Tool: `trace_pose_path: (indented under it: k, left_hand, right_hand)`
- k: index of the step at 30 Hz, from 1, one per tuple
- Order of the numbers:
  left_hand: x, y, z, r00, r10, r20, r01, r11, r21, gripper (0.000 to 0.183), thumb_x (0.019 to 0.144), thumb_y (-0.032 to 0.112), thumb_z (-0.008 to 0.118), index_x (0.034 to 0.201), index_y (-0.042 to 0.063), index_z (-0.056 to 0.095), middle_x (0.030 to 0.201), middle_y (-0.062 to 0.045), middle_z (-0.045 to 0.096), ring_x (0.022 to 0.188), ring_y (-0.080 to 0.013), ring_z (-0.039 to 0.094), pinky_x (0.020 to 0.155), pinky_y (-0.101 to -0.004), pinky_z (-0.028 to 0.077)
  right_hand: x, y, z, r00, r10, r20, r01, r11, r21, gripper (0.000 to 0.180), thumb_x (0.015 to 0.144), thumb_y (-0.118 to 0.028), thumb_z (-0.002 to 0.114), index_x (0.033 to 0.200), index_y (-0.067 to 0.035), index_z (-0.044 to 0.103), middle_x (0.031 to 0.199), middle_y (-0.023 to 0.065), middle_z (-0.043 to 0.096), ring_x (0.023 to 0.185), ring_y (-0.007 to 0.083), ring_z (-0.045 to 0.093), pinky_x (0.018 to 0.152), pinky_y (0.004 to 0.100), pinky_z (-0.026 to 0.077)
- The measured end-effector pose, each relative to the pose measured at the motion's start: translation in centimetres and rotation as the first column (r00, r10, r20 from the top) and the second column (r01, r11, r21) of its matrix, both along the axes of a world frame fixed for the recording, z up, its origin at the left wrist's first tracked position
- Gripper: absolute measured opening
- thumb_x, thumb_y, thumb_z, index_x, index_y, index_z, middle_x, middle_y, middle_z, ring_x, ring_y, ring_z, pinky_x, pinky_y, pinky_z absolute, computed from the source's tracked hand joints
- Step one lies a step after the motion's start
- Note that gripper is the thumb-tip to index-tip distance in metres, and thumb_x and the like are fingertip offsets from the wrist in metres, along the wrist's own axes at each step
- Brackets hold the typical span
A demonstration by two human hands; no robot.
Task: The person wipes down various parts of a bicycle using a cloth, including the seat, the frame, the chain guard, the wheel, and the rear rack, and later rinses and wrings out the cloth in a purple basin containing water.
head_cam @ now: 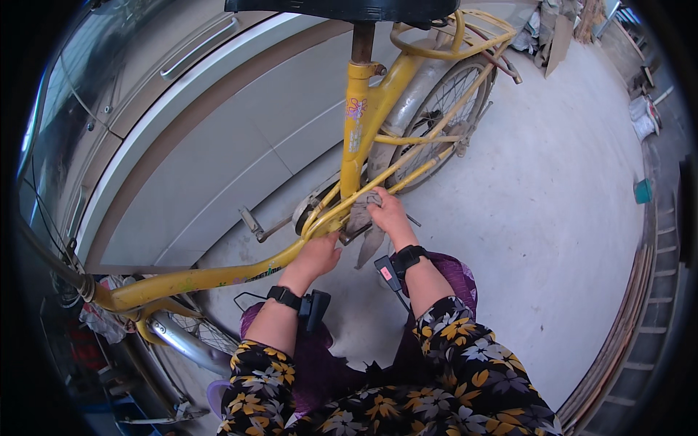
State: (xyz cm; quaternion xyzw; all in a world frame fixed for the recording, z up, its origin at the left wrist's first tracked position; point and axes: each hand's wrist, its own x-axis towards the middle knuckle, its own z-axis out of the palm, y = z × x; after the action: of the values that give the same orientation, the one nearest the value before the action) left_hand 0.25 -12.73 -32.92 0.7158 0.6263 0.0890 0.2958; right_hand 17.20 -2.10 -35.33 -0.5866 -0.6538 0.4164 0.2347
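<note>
A yellow bicycle frame [357, 131] stands before me, its low tube [218, 277] running to the lower left. My right hand [390, 213] grips a grey-brown cloth [362, 214] against the lower frame tubes, close to the base of the seat tube; one end of the cloth hangs down. My left hand [318, 253] touches the frame near the crank, its fingertips partly hidden behind the tube. A crank arm with a pedal [251, 224] sticks out beyond the frame. The rear wheel [444, 120] with its silver mudguard is behind, under a yellow rear rack [485, 35].
Grey-white cabinets [207, 163] with bar handles line the far side, close behind the bicycle. A black saddle [343, 8] is at the top edge. Cardboard and bags [556, 41] lie at the upper right. A green container [643, 191] stands at the right.
</note>
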Motion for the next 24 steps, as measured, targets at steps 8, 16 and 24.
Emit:
trace_pose_path:
  k: [8, 16, 24]
  left_hand:
    - [-1.6, -1.0, 0.0, 1.000, 0.020, 0.007, -0.019, 0.999, -0.049, 0.033, 0.077, 0.018, 0.051, 0.104, -0.001, 0.051, 0.084, -0.023, 0.058, 0.082, -0.0365, 0.055, 0.074, -0.0415, 0.044]
    - [-1.3, -1.1, 0.5, 1.000, 0.018, 0.009, -0.018, 0.999, -0.046, 0.032, 0.077, 0.019, 0.052, 0.102, 0.000, 0.050, 0.082, -0.022, 0.058, 0.079, -0.0364, 0.056, 0.071, -0.0422, 0.045]
    - [-0.6, -1.2, -0.2, 1.000, 0.006, 0.004, -0.006, 1.000, 0.005, 0.028, 0.077, 0.020, 0.053, 0.097, 0.001, 0.050, 0.078, -0.021, 0.058, 0.076, -0.0362, 0.056, 0.069, -0.0434, 0.045]
  right_hand:
    - [-0.1, 0.7, 0.9, 0.993, -0.084, -0.084, 0.104, 0.956, 0.274, 0.044, 0.070, -0.019, 0.053, 0.110, -0.002, 0.047, 0.090, 0.0246, 0.057, 0.087, 0.0376, 0.054, 0.075, 0.0404, 0.044]
    - [-3.3, -2.9, 1.5, 0.963, 0.239, 0.123, -0.264, 0.930, 0.257, 0.047, 0.069, -0.020, 0.051, 0.111, 0.000, 0.045, 0.089, 0.0255, 0.056, 0.084, 0.0394, 0.054, 0.076, 0.0432, 0.043]
    - [-2.3, -0.9, 1.3, 0.946, 0.299, 0.128, -0.312, 0.945, 0.094, 0.051, 0.067, -0.025, 0.053, 0.114, -0.005, 0.047, 0.096, 0.0248, 0.055, 0.092, 0.0358, 0.052, 0.079, 0.0393, 0.043]
